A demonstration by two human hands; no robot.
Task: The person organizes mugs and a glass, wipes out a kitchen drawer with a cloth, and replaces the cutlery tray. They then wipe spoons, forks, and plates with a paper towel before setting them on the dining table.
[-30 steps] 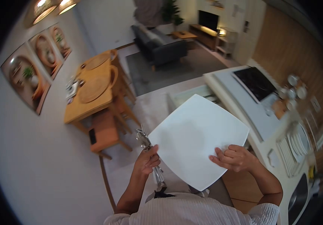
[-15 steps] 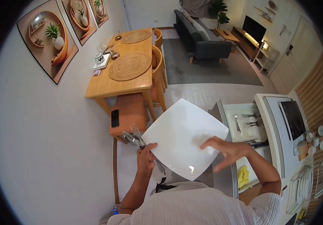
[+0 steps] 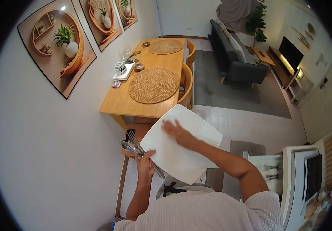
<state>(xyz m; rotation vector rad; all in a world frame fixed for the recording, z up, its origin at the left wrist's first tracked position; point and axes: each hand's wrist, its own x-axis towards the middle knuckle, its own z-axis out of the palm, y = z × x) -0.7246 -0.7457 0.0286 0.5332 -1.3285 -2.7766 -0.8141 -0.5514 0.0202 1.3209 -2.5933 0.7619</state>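
My left hand (image 3: pixel 146 163) grips the edge of a large white square plate (image 3: pixel 173 158), thumb over the rim. The same hand holds a bunch of metal cutlery (image 3: pixel 130 146), with fork tines and spoon bowls fanning out past the plate's left side. Over the upper part of the plate is my right hand (image 3: pixel 179 134), fingers spread and a little blurred, with nothing in it. The plate tilts toward me in front of my body.
Ahead stands a wooden dining table (image 3: pixel 116 106) with a round woven placemat (image 3: pixel 154 84), a white sugar pot (image 3: pixel 120 68) and glasses. Chairs (image 3: pixel 188 84) line its right side. An open cutlery drawer (image 3: pixel 270 159) juts out at right. A phone (image 3: pixel 130 134) lies on the stool.
My view has turned left and moved nearer the table, so the drawer sits further right. My right hand has swept left across the plate; the left keeps its grip.
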